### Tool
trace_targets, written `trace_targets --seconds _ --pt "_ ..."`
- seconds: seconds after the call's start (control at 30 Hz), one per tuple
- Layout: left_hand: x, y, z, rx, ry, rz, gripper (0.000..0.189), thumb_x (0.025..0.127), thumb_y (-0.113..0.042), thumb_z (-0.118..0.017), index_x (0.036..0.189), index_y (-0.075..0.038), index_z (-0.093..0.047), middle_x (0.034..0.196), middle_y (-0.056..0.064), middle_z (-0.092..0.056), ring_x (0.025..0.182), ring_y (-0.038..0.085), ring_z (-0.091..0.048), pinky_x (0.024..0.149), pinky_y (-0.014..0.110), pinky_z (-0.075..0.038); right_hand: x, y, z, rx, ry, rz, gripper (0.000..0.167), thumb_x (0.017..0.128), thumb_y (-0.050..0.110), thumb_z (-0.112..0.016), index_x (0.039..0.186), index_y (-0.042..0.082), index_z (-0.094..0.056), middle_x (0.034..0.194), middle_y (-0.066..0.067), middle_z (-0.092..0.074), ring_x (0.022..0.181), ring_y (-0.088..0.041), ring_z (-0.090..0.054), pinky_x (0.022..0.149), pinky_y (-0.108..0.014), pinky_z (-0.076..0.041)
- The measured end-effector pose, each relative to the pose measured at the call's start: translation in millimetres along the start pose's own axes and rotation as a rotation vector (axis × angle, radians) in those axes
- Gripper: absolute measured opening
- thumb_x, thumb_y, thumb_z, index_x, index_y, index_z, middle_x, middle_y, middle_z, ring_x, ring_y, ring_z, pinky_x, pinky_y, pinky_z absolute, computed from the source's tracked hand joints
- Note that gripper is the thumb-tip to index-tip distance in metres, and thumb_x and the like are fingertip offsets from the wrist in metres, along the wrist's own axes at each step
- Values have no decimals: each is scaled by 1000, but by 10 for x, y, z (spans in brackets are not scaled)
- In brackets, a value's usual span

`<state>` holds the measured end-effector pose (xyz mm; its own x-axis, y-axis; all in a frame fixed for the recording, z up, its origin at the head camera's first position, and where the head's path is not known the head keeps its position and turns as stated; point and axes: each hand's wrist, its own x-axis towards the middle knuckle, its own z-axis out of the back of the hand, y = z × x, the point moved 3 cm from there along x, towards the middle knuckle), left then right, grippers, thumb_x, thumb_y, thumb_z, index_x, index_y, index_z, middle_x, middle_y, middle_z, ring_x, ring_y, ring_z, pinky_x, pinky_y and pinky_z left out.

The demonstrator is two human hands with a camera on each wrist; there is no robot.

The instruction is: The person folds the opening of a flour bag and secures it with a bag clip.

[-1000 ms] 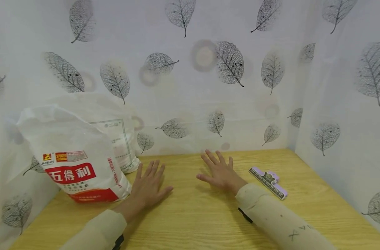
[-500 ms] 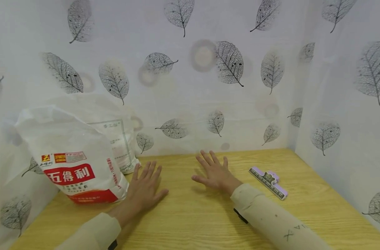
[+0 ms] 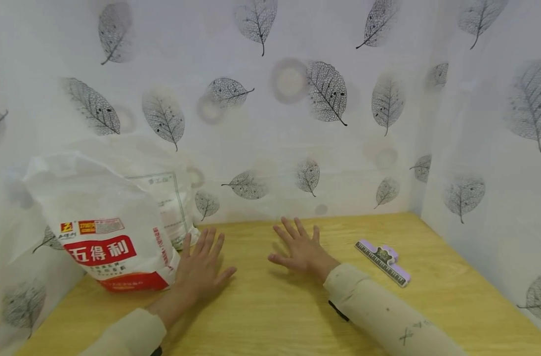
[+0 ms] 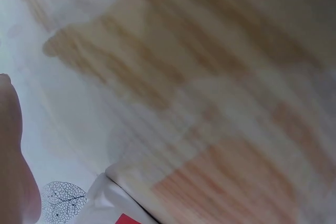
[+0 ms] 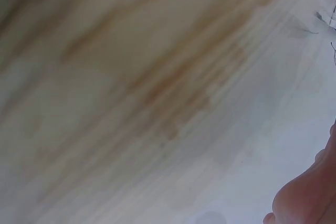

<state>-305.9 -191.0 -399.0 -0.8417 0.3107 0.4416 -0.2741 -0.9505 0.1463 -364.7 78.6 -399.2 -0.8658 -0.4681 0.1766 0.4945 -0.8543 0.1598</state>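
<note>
My left hand (image 3: 199,272) lies palm down over the wooden table (image 3: 252,316), fingers straight and spread, holding nothing. Just to its left stands a white flour bag (image 3: 105,202) with red labels; the hand overlaps its lower right edge, and I cannot tell if they touch. My right hand (image 3: 302,253) is also spread palm down over the table and holds nothing. Right of it lies a purple clip (image 3: 383,262) with a piano-key pattern. In the wrist views, part of the left hand (image 4: 16,161) and right hand (image 5: 304,198) shows beside a close, blurred table surface.
A second white bag (image 3: 165,202) stands behind the flour bag, partly hidden by it. A white leaf-printed sheet (image 3: 270,128) hangs along the back and both sides of the table.
Both hands have slid a little to the left in the head view, still with fingers spread. The bags and the purple clip have stayed in place.
</note>
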Motion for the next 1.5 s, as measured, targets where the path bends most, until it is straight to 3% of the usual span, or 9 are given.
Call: trace_targets --seconds 0.2,0.63,0.97,1.17,1.5 --pt "17 -2 31 41 21 -11 89 91 -69 -50 156 -10 -33 164 16 -23 152 35 -20 120 62 -3 28 55 17 7 -13 4 90 90 79 -39 161 29 -17 170 1 -3 155 -34 -1 109 -79 -3" --pt "-39 -16 46 6 -18 -18 88 91 -66 -54 154 -8 -37 162 18 -29 150 37 -25 120 62 -5 32 173 -45 -22 -17 15 90 89 81 -38 160 30 -20 169 -1 -7 154 -37 -7 109 -79 -9" --pt "-103 -1 82 19 -159 -25 83 86 -66 -62 146 -10 -49 139 16 -55 129 40 -45 111 63 -24 41 238 -83 -18 -2 15 90 89 81 -38 161 32 -16 170 0 -4 155 -36 -7 109 -78 -9" --pt "-142 31 72 2 -143 -7 82 85 -66 -63 146 -12 -49 141 15 -54 121 43 -46 98 61 -31 52 220 -107 26 22 4 88 90 78 -39 161 31 -17 169 3 -2 154 -39 -10 109 -78 -9" --pt "-122 120 138 11 -158 12 78 84 -68 -63 143 -18 -54 140 14 -56 119 44 -47 98 64 -30 60 283 -58 107 23 -4 89 90 79 -38 161 29 -18 169 2 -2 153 -40 -9 109 -77 -11"
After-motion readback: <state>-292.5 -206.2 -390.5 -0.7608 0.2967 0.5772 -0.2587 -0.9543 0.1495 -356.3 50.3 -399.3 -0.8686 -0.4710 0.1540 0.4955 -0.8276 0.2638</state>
